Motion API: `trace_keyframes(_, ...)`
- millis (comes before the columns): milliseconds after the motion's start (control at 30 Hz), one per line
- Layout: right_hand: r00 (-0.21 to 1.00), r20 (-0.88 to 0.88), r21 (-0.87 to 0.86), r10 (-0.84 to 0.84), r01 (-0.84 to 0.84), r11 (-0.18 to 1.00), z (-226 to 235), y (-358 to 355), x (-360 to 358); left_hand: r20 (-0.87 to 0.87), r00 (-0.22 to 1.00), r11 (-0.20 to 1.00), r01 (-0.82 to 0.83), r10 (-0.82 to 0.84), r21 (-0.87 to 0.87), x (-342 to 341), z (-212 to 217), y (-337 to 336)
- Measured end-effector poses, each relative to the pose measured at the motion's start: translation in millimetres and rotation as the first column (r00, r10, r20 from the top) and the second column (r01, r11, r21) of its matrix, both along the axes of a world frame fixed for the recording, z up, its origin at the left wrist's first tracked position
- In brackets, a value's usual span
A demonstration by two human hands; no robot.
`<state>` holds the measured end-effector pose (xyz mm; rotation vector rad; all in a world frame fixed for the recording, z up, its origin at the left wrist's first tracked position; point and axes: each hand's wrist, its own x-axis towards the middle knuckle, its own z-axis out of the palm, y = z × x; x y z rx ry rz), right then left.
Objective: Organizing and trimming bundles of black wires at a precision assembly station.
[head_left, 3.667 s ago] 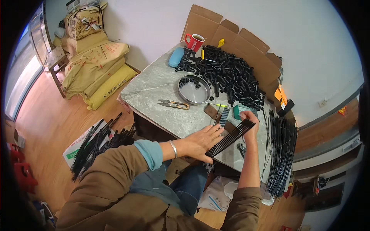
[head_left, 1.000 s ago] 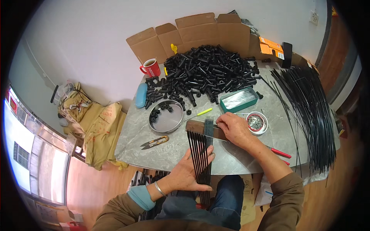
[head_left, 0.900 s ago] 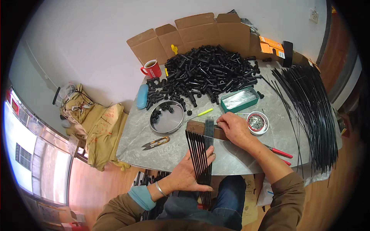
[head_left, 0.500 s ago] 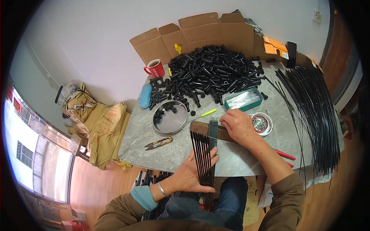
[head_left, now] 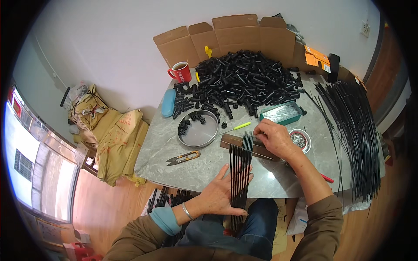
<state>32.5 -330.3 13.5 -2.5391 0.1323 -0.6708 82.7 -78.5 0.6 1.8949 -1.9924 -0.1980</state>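
Note:
My left hand (head_left: 220, 191) is closed round a flat row of thin black rods (head_left: 238, 174), thumb in front and fingers behind. The rods point away from me, their upper ends over a brown wooden block (head_left: 270, 153) near the table's front edge. Beside those ends, my right hand (head_left: 277, 138) pinches above the block; whatever is between its fingertips is too small or hidden to name. Close by the right hand are a green tray of thin silvery wires (head_left: 281, 114) and a round white-and-red dish of small metal bits (head_left: 300, 140).
Black plastic parts (head_left: 246, 82) are heaped before a cardboard screen (head_left: 235, 32). A round metal tin (head_left: 196, 135), thread snips (head_left: 183, 158), a yellow-green-handled tool (head_left: 241, 126), a red mug (head_left: 180, 72) and a blue case (head_left: 168, 103) stand left; long black rods (head_left: 355, 139) lie right.
The rods in my left hand have shifted right and drawn from a fan into a nearly parallel row. The thin wire seen across them no longer shows. The whole view has shifted slightly.

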Motion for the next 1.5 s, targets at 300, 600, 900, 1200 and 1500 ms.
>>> trace_keyframes(300, 0.991, -0.136, 0.074, -0.01, 0.02, 0.997, 7, -7, 5, 0.002, 1.0, 1.0, 0.0, 0.0, -0.002, 0, -2, 1)
trace_keyframes(600, 0.987, -0.113, -0.056, 0.113, -0.12, 0.991, 8, -22, 13, 0.006, 1.0, 1.0, -0.011, 0.011, 0.003, -3, 2, -3)
trace_keyframes(900, 0.999, -0.045, -0.004, 0.002, -0.002, 1.0, -5, -8, 16, 0.004, 1.0, 1.0, -0.009, 0.009, 0.011, -3, 3, -3)
trace_keyframes(1200, 0.992, -0.09, -0.138, -0.087, 0.074, 0.988, 15, -13, -11, 0.006, 1.0, 1.0, -0.022, 0.022, 0.013, -3, 2, -3)
trace_keyframes(1500, 0.981, -0.187, -0.217, -0.041, 0.0, 0.976, 18, -17, -4, 0.014, 1.0, 1.0, -0.023, 0.022, 0.012, -3, 2, -4)
